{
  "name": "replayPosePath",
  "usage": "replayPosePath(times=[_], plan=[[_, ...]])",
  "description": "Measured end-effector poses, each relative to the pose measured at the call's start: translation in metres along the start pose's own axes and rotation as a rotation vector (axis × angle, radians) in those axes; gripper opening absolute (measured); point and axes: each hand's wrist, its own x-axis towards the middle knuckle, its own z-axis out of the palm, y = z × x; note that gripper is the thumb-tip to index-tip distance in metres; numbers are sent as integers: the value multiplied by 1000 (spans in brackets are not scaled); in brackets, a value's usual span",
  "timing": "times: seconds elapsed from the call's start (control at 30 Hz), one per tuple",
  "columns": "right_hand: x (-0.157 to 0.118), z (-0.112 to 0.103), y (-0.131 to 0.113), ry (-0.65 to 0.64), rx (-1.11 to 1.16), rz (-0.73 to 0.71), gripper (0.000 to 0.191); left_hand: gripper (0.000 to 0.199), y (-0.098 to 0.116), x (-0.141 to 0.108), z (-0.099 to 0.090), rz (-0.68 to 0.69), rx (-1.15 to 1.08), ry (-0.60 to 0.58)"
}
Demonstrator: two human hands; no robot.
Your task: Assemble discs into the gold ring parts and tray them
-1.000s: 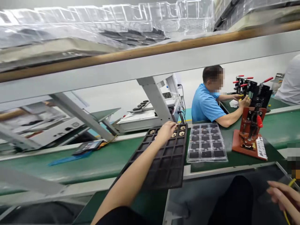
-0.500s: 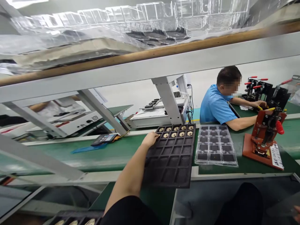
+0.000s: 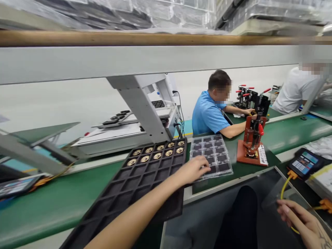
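Observation:
My left hand [image 3: 195, 168] is over the near left part of a clear plastic tray [image 3: 225, 162] with dark square compartments. Its fingers are bent and a little apart, at the tray's surface; I see nothing held in them. Beneath that forearm lies a black compartment tray [image 3: 145, 180], its far rows holding several gold-coloured round parts [image 3: 157, 156]. At the lower right, my right hand [image 3: 298, 218] pinches the edge of a thin transparent plastic piece [image 3: 272, 195], whose exact kind I cannot make out.
A red-brown toggle press [image 3: 251, 148] stands right of the clear tray. Beyond it a co-worker in blue [image 3: 210, 112] works. A keypad device [image 3: 303, 163] with a yellow cable [image 3: 284, 189] lies at right. A shelf beam [image 3: 155, 58] crosses overhead.
My left hand has left the black tray's far left edge and moved right onto the clear tray. My right hand has come further into view with the transparent piece. The view has turned right.

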Motion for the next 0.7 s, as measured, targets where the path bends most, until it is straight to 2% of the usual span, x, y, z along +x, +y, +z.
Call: replayPosePath(times=[0.07,0.1,0.17,0.23,0.33,0.4,0.47,0.5,0.57,0.7], plan=[[-10,-5,9,38,-20,-17,58,18,28,5,16,88,-11,-59],[-15,-10,18,52,-19,-21,57,18,36,7,19,110,-10,-73],[-23,-23,39,81,-8,-28,57,20,42,11,10,124,-6,-78],[-29,-37,59,102,5,-37,57,22,40,17,-16,112,-6,-29],[-34,-47,70,112,28,-39,56,25,42,25,-68,46,-5,190],[-38,-43,61,99,53,-30,57,26,55,23,-94,-10,-4,320],[-43,-28,43,59,92,-27,55,27,79,12,-98,-33,14,380],[-46,-16,31,27,127,-38,53,27,94,4,-90,-18,32,395],[-53,15,5,-50,244,-99,52,27,125,-12,-54,78,87,394],[-54,72,-40,-114,558,-254,73,22,178,-32,48,384,87,266]])
